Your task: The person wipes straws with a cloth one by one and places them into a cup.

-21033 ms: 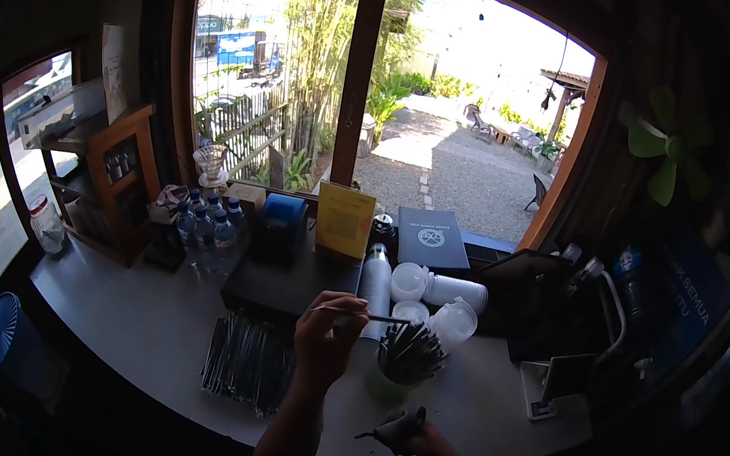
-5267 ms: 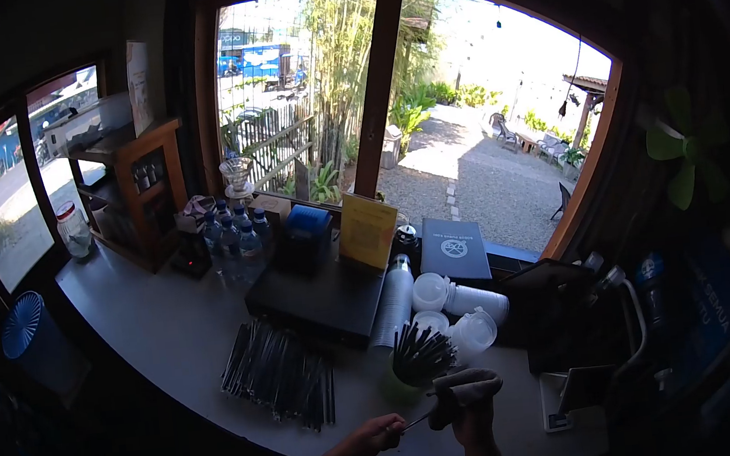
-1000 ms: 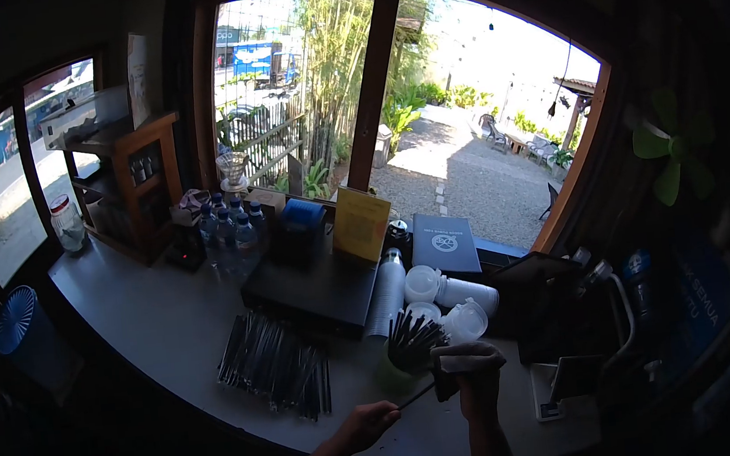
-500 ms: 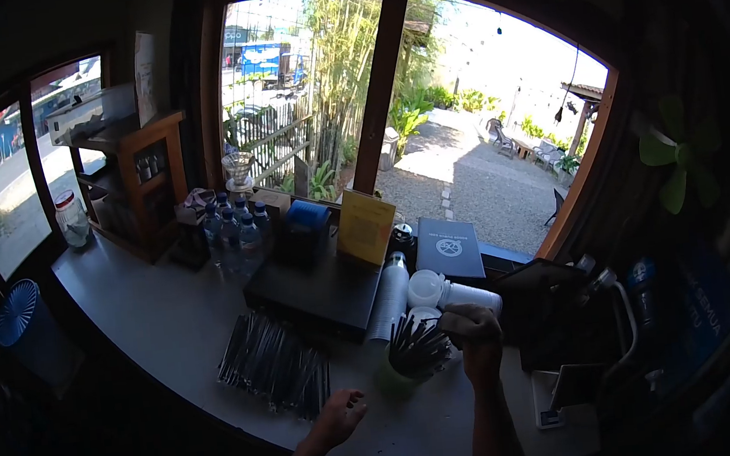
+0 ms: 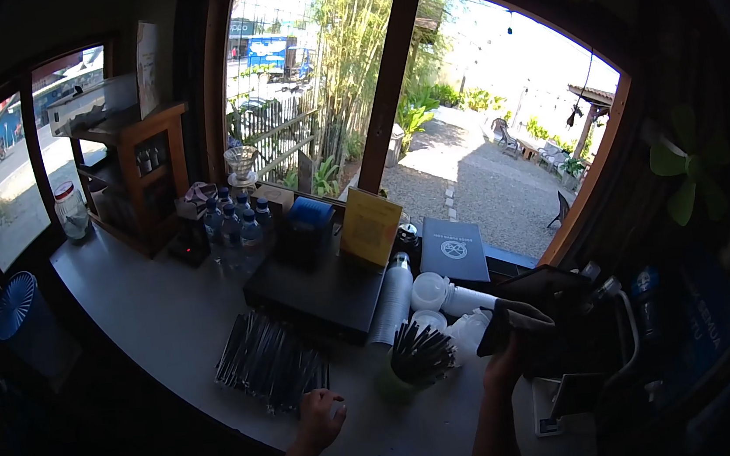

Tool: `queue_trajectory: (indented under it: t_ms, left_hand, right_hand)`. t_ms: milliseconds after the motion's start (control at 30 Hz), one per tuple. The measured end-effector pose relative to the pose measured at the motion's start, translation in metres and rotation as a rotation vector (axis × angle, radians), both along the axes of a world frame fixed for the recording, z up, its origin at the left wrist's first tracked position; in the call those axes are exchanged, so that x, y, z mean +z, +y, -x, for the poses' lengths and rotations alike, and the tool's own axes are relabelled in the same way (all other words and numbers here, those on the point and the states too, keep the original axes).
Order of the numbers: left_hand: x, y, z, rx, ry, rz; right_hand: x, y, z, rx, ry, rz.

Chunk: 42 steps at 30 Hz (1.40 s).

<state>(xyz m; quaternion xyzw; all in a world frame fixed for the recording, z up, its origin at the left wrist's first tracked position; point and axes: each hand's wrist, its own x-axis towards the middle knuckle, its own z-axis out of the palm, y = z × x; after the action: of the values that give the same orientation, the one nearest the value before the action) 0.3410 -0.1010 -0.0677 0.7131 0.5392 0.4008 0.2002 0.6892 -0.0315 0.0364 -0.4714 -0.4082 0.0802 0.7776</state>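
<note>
My right hand (image 5: 503, 366) grips a dark folded cloth (image 5: 523, 318), raised at the right of the counter. Close to it stands a green holder (image 5: 392, 385) packed with black straws (image 5: 421, 352). My left hand (image 5: 320, 419) is at the counter's front, at the near end of a pile of thin black straws in clear wrappers (image 5: 263, 359). Its fingers are loosely curled, with a gap by the thumb and nothing visible in them. Between holder and cloth lies crumpled clear plastic (image 5: 470, 330), beside stacked white cups (image 5: 469, 300) and round lids (image 5: 429, 292).
A black box (image 5: 314, 294) carries a yellow sign (image 5: 371, 227). Water bottles (image 5: 237, 227) stand farther left. By the window is a dark menu folder (image 5: 452, 250). A small white scale-like device (image 5: 548, 408) lies right of my right forearm.
My right hand has moved right with the cloth, which now hangs more spread out, uncovering the clear plastic. My left hand has shifted slightly left, its fingers more curled.
</note>
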Motion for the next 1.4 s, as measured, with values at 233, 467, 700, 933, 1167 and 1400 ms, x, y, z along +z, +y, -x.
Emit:
queue_trajectory:
  t_ms: [233,467,700,933,1167,1400]
  left_hand:
    - [-0.021,0.008,0.004,0.063,0.284,0.014]
    - [-0.012,0.022,-0.001,0.133,0.324,0.106]
    - [0.002,0.035,-0.001,0.09,0.411,0.206]
    - [0.034,0.042,0.009,0.158,0.367,-0.105]
    - [-0.014,0.063,0.03,0.253,0.481,-0.02]
    - [-0.003,0.065,0.03,0.279,0.354,0.001]
  right_hand:
    - [0.059,-0.054,0.021,0.111,0.358,-0.184]
    - [0.01,-0.077,0.036,0.113,0.154,0.1]
    - [0.015,-0.104,0.045,0.219,0.21,0.163]
    - [0.006,-0.115,0.059,0.32,-0.076,0.304]
    - [-0.023,-0.119,0.078,0.647,0.029,0.395]
    - [-0.01,-0.124,0.1,0.724,0.277,0.345]
